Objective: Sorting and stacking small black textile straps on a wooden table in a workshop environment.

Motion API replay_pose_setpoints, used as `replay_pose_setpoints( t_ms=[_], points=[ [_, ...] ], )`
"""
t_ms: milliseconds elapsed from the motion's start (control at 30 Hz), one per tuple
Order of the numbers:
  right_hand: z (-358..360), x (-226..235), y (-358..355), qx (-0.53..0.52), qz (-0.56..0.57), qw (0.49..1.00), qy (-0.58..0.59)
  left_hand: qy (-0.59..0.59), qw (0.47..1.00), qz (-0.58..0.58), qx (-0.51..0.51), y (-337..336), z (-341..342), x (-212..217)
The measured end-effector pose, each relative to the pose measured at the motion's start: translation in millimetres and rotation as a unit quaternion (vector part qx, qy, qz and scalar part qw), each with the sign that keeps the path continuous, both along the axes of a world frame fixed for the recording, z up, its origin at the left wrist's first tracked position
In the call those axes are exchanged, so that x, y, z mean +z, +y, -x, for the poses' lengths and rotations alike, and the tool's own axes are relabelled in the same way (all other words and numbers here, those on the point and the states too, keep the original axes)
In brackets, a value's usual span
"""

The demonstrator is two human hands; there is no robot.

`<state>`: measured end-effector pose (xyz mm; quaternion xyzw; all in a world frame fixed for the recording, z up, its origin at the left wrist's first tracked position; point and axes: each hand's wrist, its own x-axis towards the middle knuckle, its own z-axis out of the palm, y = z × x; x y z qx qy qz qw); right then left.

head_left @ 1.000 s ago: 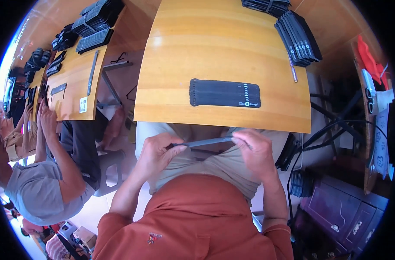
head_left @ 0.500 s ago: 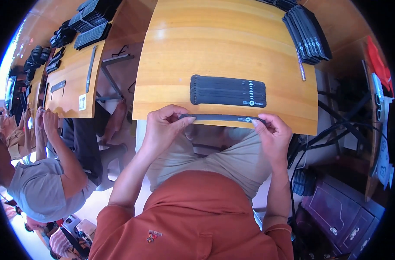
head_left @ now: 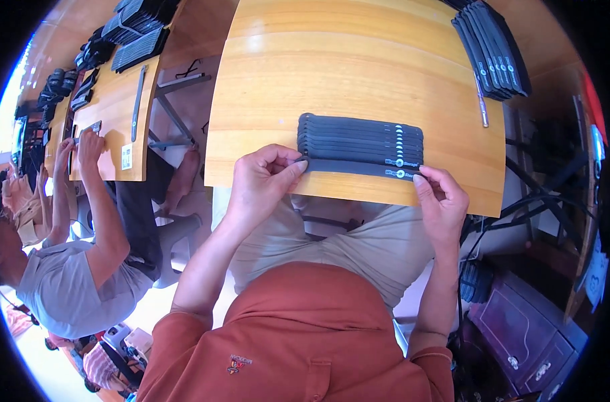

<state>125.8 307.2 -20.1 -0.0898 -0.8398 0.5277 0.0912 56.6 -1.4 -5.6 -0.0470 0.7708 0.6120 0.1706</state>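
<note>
The left hand (head_left: 264, 177) pinches the left end of a long black strap (head_left: 358, 167) between thumb and fingertips. The right hand (head_left: 442, 201) holds the right end in the same way, fingers closed narrowly on it. The strap lies stretched between both hands at the near edge of the wooden bench (head_left: 358, 67), just beside, and apparently touching, a neat row of matching black straps (head_left: 360, 137) laid side by side.

The strap appears thin, flat and light. It probably flexes easily along its length and would sag if held at one end only. Its surface looks matt, so slipping seems unlikely. It does not look fragile.

Recommended hold: both ends, pinched, with slight tension to keep the strap straight. A mid-length grip would likely let the ends droop.

A second batch of black straps (head_left: 492, 47) lies at the far right of the bench, well apart.
</note>
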Motion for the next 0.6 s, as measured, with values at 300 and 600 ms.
replay_pose_setpoints(
  t_ms=[300, 600],
  points=[
    [9.9, 5.2, -2.5, -0.002, -0.044, 0.999, 0.023, -0.007, 0.999, 0.039, 0.03, 2.4, 4.0, -0.8],
    [12.4, 1.7, 0.5, -0.001, -0.044, 0.999, 0.02, -0.004, 0.999, 0.046, 0.025, 5.1, 8.5, -1.4]
  ],
)
